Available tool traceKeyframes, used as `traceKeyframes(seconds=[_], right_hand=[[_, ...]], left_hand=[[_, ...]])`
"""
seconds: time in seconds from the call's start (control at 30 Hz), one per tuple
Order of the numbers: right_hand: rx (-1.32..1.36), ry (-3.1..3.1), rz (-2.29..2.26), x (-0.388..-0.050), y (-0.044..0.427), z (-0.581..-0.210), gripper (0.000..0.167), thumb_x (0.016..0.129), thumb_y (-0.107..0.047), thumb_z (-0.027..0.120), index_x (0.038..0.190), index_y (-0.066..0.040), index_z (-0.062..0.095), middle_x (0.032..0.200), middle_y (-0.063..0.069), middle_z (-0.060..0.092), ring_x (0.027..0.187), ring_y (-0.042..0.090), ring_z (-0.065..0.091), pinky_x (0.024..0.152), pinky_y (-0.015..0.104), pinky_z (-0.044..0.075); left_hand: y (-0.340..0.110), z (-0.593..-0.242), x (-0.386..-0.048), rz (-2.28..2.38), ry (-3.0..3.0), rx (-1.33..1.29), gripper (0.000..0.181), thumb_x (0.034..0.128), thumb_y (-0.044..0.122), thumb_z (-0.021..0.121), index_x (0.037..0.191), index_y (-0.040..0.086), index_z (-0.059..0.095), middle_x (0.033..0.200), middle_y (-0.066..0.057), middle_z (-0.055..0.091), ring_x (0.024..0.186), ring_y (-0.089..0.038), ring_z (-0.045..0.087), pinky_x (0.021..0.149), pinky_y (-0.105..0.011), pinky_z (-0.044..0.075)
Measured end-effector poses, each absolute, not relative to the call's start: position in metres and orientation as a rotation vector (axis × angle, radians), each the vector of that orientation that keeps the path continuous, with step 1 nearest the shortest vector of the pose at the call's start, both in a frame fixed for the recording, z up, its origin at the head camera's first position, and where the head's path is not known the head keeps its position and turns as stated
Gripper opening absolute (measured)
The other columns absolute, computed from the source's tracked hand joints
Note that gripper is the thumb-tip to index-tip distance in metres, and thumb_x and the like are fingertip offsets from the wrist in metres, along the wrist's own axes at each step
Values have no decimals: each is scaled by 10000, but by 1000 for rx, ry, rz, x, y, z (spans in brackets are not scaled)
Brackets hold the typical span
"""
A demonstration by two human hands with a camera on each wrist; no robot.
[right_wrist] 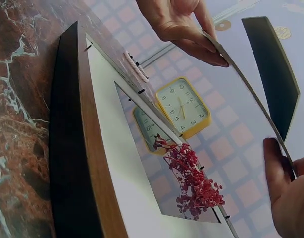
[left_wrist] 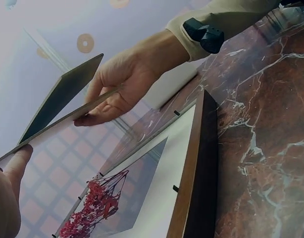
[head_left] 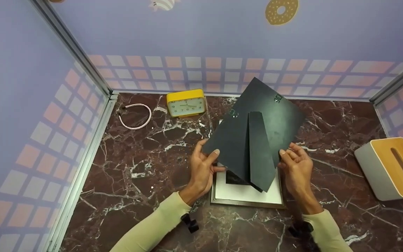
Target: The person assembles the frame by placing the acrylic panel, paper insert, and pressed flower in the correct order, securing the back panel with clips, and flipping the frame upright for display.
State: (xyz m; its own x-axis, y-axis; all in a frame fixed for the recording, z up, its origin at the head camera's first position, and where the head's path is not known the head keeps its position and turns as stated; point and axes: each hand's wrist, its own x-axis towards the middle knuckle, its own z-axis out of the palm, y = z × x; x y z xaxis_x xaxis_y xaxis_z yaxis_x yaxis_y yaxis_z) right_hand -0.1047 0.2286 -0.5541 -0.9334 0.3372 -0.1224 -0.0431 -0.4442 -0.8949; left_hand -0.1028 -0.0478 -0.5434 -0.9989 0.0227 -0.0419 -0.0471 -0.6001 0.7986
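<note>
A black picture-frame backing board (head_left: pixel 282 115), with an easel leg (head_left: pixel 260 150) on its upper face, is held tilted by both hands. My left hand (head_left: pixel 203 166) pinches its left lower edge, thumb on top. On the opposite edge, my right hand (head_left: pixel 297 168) grips with thumb and fingers. Below the board and apart from it lies a picture frame (head_left: pixel 247 203) on the table. Inside the frame are a white mat (left_wrist: pixel 164 198) and a sprig of small red flowers (right_wrist: pixel 191 183), beside a clear or reflective middle. The board hides most of the frame in the head view.
A yellow alarm clock (head_left: pixel 186 105) stands by the back wall, with a pale pink headband (head_left: pixel 149 113) to its left. A white tissue box with a wooden lid (head_left: pixel 390 168) sits at the right. Small black clips (right_wrist: pixel 141 91) line the frame's inner edge.
</note>
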Motion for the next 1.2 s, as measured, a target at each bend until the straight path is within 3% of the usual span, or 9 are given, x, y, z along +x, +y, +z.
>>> traceKeyframes(seconds=[0.27, 0.37, 0.5, 0.73, 0.93, 1.2], right_hand=[[-387, -1545, 2442, -103, 241, -552, 281, 1005, 196, 629, 1243, 51, 597, 835, 40, 701, 597, 74, 588, 446, 187, 463], [-359, -1631, 2430, -101, 247, -552, 264, 1013, 168, 648, 1246, 54, 601, 827, 26, 693, 521, 50, 508, 415, 173, 401], [-306, -1786, 2374, -97, 254, -553, 304, 1020, 145, 660, 1314, 90, 604, 852, 35, 742, 493, 53, 486, 403, 183, 384], [-228, -1949, 2290, -92, 260, -554, 349, 1027, 144, 651, 1372, 165, 606, 846, 30, 768, 491, 48, 494, 405, 182, 390], [-224, -2045, 2227, -89, 264, -557, 380, 1027, 132, 664, 1391, 204, 586, 843, 9, 757, 536, 48, 513, 445, 176, 405], [-265, -2146, 2203, -88, 264, -558, 401, 1045, 85, 673, 1423, 187, 586, 849, -13, 759, 539, 36, 478, 454, 171, 382]], left_hand=[[-59, -541, -108, 2591, 1423, -55, 519, 1017, -12, 615, 1517, -15, 478, 1203, -213, 660, 846, -284, 791, 661, -425, 689], [-64, -539, -113, 2508, 1545, -45, 580, 1023, 46, 665, 1576, -14, 500, 1230, -187, 685, 958, -220, 740, 817, -331, 672], [-69, -539, -119, 2380, 1709, 4, 666, 1010, 73, 724, 1632, 9, 495, 1272, -186, 707, 1149, -215, 664, 1000, -283, 553], [-80, -541, -116, 2244, 1702, 99, 725, 1007, 62, 744, 1676, 70, 464, 1209, -135, 718, 1004, -213, 708, 615, -292, 645], [-82, -542, -113, 2180, 1727, 112, 747, 979, 34, 759, 1668, 59, 470, 1207, -145, 723, 905, -170, 717, 580, -284, 642], [-82, -547, -110, 2126, 1740, 119, 773, 956, -15, 753, 1667, 32, 454, 1030, -52, 696, 727, -108, 667, 544, -260, 618]])
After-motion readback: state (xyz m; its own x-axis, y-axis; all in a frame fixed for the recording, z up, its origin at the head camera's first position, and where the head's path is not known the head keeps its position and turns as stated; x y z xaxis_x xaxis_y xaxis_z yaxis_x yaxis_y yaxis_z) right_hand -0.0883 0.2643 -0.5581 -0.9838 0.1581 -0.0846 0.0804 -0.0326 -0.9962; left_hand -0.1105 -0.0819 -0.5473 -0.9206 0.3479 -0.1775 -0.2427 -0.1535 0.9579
